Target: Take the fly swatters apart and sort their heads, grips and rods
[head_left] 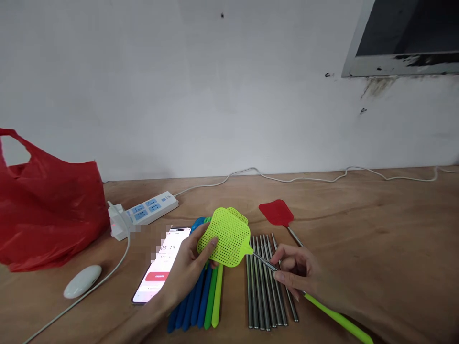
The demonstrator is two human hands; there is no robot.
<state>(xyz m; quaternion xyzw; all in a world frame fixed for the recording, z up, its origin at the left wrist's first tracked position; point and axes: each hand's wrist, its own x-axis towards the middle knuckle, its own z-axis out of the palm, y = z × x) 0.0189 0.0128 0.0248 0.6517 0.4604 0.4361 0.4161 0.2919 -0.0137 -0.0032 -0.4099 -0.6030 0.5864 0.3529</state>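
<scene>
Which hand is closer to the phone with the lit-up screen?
Left. The left hand, holding the yellow-green mesh swatter head, sits right beside the flat lit-screen phone; the right hand, pinching a thin steel rod, is farther away, above the row of steel rods.

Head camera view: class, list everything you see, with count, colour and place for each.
perforated plastic swatter head: one, yellow-green, in the left hand
thin metal rod with plastic handle: one, silver, lime handle, in the right hand
flat red plastic swatter: one, red, behind the loose rods
loose steel rods: several, silver, beneath the right hand
slim plastic handles: several, blue and green, beneath the left hand
lit smartphone: one, white screen, left of the handles
white plastic power strip: one, blue sockets, left rear
red plastic bag: one, far left
wooden table: one, brown, under everything
left hand: one, gripping the swatter head
right hand: one, fingers pinching the rod
</scene>
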